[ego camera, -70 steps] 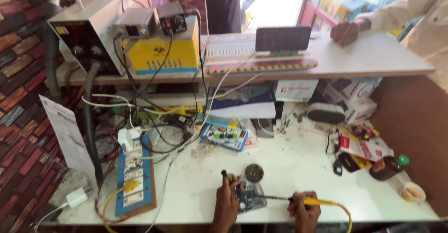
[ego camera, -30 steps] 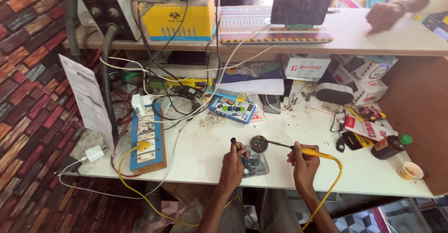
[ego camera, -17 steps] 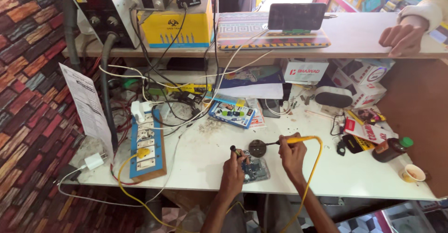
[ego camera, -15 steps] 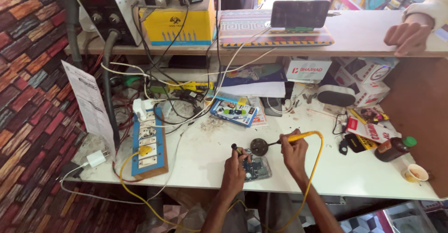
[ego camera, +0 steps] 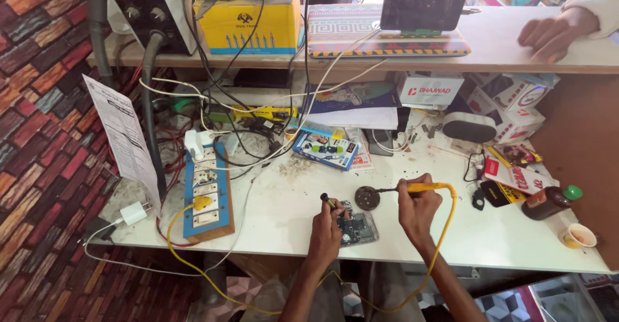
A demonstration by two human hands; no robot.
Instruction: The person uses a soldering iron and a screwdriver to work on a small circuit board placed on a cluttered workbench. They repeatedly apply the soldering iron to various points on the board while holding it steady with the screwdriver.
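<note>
My right hand (ego camera: 416, 207) grips a yellow-handled soldering iron (ego camera: 425, 186), with its tip reaching left onto a small round dark tin (ego camera: 367, 197) on the white bench. My left hand (ego camera: 327, 225) holds a thin black-tipped tool (ego camera: 328, 201) and rests on an opened phone board (ego camera: 358, 228) that lies flat by the bench's front edge. The iron's yellow cable (ego camera: 445, 231) loops down off the bench.
A blue power strip (ego camera: 205, 190) lies at the left with tangled wires behind it. A brown bottle (ego camera: 547, 202), a paper cup (ego camera: 579, 235) and packets sit at the right. Another person's hand (ego camera: 551, 33) rests on the upper counter beside a phone (ego camera: 422, 10).
The right hand has swung the soldering iron's tip from the phone board up to the round tin. The left hand has stayed on the board. The view has shifted a little.
</note>
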